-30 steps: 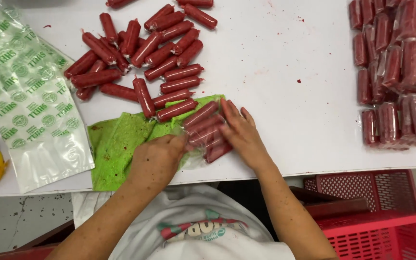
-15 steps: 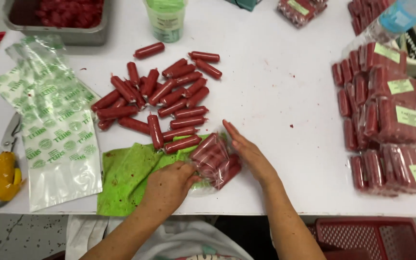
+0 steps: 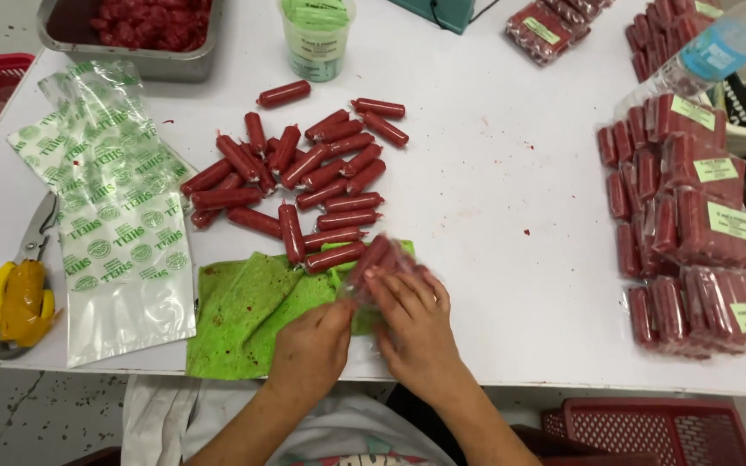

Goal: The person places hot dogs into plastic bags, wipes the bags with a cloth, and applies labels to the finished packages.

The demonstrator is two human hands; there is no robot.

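- Your left hand (image 3: pixel 311 348) grips the near end of a clear bag of sausages (image 3: pixel 382 263) on the green cloth (image 3: pixel 239 311).
- Your right hand (image 3: pixel 414 319) clasps that bag from above.
- Loose sausages (image 3: pixel 304 173) lie just beyond.

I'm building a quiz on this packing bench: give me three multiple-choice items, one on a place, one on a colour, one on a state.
1. Where do the scissors lie?
A. at the table's left edge
B. among the packed sausages
C. in the metal tray

2. What colour is the cloth under the hands?
A. white
B. green
C. blue

3. How are the left hand and right hand occupied?
A. both idle
B. both on a clear bag of sausages
C. cutting

Answers: 1 A, yellow handles beside the printed bags; 2 B, bright green; 3 B, both hands grip it.
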